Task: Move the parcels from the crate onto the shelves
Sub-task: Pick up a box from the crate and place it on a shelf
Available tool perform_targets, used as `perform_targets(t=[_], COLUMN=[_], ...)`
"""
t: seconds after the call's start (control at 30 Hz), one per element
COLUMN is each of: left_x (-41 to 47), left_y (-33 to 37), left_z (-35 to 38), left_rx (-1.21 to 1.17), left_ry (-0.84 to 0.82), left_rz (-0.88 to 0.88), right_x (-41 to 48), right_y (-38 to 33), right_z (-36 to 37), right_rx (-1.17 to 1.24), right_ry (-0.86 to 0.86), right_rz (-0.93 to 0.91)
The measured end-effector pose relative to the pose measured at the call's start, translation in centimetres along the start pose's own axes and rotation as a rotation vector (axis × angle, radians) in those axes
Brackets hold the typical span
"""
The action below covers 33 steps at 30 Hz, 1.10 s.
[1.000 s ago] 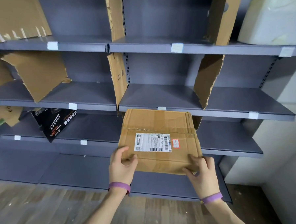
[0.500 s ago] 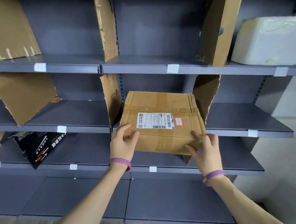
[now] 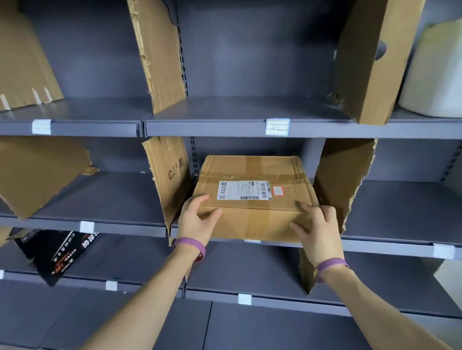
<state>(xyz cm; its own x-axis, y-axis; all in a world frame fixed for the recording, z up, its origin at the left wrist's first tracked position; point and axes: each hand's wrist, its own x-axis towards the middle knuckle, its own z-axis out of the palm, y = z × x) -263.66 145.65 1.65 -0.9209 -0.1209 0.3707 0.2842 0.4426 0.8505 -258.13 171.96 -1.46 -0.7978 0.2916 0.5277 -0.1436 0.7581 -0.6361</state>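
Both hands — left hand (image 3: 197, 221), right hand (image 3: 320, 233) — grip the cardboard parcel (image 3: 255, 197) on the grey shelf (image 3: 388, 243).

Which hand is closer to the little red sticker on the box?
Right. The right hand grips the box just below the red sticker; the left hand holds its left corner, past the white label.

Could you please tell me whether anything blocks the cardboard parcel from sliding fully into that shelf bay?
Nothing visible does. The parcel sits between the left divider and right divider, partly over the shelf; the bay behind it looks free.
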Motion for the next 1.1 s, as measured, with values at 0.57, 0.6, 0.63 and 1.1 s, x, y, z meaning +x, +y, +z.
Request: perform_targets(t=[0.57,0.6,0.63,1.1], left_x=[1.7,0.9,0.2,1.0], left_y=[-3.4,-3.7,-4.0,-4.1], left_z=[2.9,2.7,2.6,2.8], left_rx=[0.179,0.211,0.243,0.415], left_ry=[0.025,0.052,0.062,-0.194], left_rz=[0.132,0.190,0.251,0.271], right_x=[1.0,0.4,-0.1,0.2], right_y=[1.3,1.3,1.3,-0.8], right_z=[2.7,2.7,2.6,2.8], right_rx=[-0.309,-0.349,-0.378,-0.432], right_ry=[0.113,0.138,0.137,-0.208], right_rz=[-0.052,-0.094,-0.134,-0.059])
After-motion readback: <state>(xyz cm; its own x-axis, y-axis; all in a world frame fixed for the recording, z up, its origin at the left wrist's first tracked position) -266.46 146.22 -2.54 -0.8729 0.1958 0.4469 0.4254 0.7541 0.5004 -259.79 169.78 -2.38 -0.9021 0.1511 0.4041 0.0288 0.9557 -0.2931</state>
